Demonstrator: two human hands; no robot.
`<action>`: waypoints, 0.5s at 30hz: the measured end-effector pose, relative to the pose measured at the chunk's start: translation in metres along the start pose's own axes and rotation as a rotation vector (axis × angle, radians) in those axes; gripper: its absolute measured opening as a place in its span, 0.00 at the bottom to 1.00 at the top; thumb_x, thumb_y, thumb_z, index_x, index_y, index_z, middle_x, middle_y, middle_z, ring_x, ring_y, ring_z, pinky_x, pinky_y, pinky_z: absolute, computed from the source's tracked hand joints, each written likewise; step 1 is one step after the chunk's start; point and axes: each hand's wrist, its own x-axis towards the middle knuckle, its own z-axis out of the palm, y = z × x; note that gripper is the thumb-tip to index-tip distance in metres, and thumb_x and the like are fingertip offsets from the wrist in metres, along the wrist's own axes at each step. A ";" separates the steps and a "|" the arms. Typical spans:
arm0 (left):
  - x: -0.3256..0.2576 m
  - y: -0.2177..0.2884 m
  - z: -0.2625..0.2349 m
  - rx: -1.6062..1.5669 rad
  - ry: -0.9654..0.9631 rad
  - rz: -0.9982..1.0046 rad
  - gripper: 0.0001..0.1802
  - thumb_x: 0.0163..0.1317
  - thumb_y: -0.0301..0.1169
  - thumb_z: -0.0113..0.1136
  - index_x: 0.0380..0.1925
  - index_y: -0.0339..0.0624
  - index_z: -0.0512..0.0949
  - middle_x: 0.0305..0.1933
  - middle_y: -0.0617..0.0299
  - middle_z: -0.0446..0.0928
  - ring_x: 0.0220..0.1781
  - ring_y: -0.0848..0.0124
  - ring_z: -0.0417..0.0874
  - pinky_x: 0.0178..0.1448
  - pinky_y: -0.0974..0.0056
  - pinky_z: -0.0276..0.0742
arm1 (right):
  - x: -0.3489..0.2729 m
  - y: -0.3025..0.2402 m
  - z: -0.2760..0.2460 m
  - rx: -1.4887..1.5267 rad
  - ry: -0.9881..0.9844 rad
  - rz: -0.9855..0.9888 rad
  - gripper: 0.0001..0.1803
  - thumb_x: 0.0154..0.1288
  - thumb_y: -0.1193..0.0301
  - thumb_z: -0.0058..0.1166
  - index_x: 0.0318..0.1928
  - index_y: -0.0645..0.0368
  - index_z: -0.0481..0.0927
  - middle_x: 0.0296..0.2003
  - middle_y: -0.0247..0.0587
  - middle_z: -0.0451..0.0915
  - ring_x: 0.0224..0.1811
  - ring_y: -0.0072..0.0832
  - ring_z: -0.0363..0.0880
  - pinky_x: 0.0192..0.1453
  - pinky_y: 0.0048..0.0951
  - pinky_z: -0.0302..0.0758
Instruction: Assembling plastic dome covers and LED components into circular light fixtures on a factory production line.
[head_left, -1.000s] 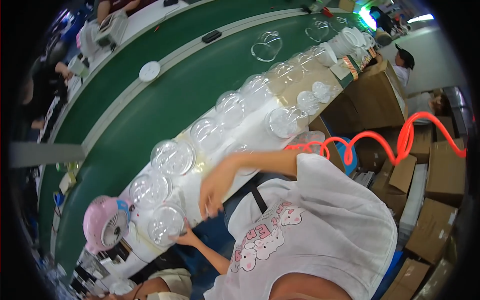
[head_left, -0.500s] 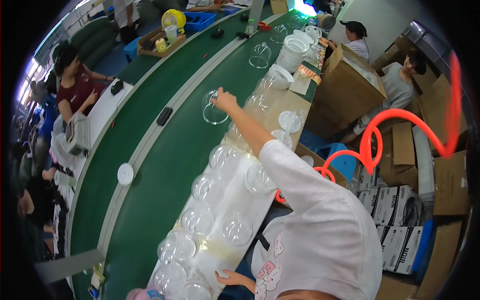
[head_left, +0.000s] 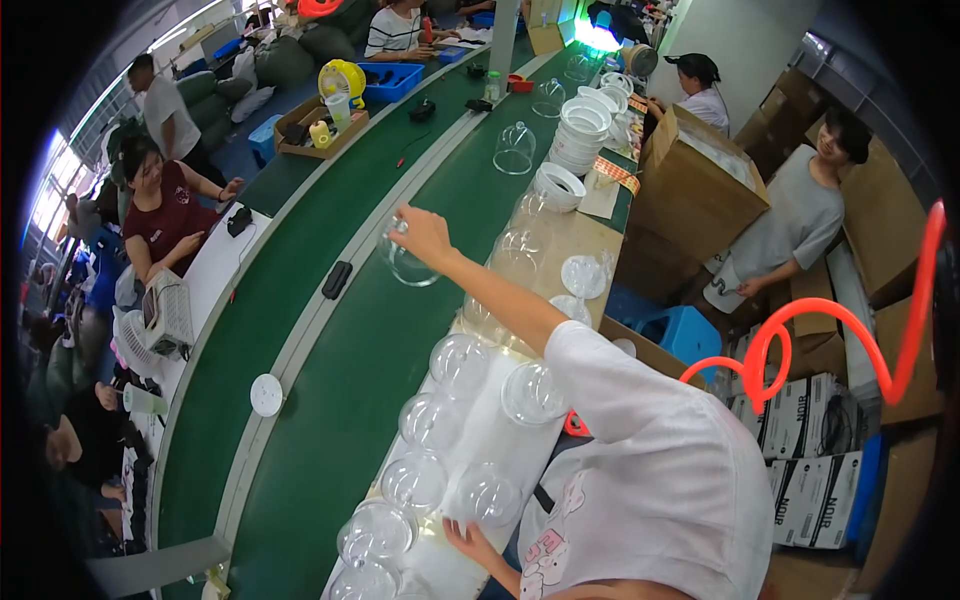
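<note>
My right hand point(head_left: 422, 238) stretches out over the green conveyor belt point(head_left: 330, 400). Its fingers are closed at the top of a clear plastic dome point(head_left: 410, 268), whose rim faces down toward the belt. Low in the view, my left hand point(head_left: 472, 545) has its fingers apart and holds nothing. It is close to a clear dome point(head_left: 488, 494) on the white worktable point(head_left: 500, 440). Several more clear domes point(head_left: 430, 422) stand in a row along the table's belt side. A wider clear piece point(head_left: 533, 393) lies nearer my body.
Farther along the belt stands another clear dome point(head_left: 514, 150). White rings point(head_left: 578, 135) are stacked beyond the worktable. A white disc point(head_left: 266, 395) and a black object point(head_left: 337, 280) lie on the belt's divider. A red coiled hose point(head_left: 770, 350) hangs right. Co-workers are on both sides.
My right hand has moved left and slightly down in the view with the dome. My left hand has come closer to a dome on the table. The view has shifted.
</note>
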 end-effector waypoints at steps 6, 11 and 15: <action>0.005 0.028 0.003 0.296 -0.271 0.329 0.52 0.34 0.35 0.71 0.62 0.39 0.55 0.65 0.48 0.51 0.68 0.52 0.49 0.66 0.48 0.50 | -0.029 -0.154 -0.116 0.428 0.311 0.077 0.15 0.45 0.66 0.60 0.30 0.56 0.68 0.12 0.31 0.61 0.13 0.22 0.59 0.19 0.25 0.58; 0.009 0.029 0.019 0.522 -0.331 0.562 0.55 0.30 0.42 0.74 0.60 0.38 0.57 0.64 0.40 0.50 0.67 0.47 0.49 0.66 0.47 0.48 | -0.127 -0.195 -0.175 0.664 0.348 0.079 0.13 0.48 0.74 0.61 0.31 0.57 0.69 0.15 0.20 0.59 0.16 0.07 0.51 0.18 0.15 0.48; 0.016 0.013 0.018 0.365 -0.407 0.602 0.48 0.35 0.39 0.72 0.58 0.37 0.60 0.61 0.42 0.56 0.64 0.48 0.56 0.65 0.52 0.54 | -0.210 -0.182 -0.223 0.592 0.131 0.217 0.13 0.46 0.71 0.61 0.30 0.56 0.69 0.14 0.23 0.57 0.16 0.12 0.51 0.19 0.18 0.52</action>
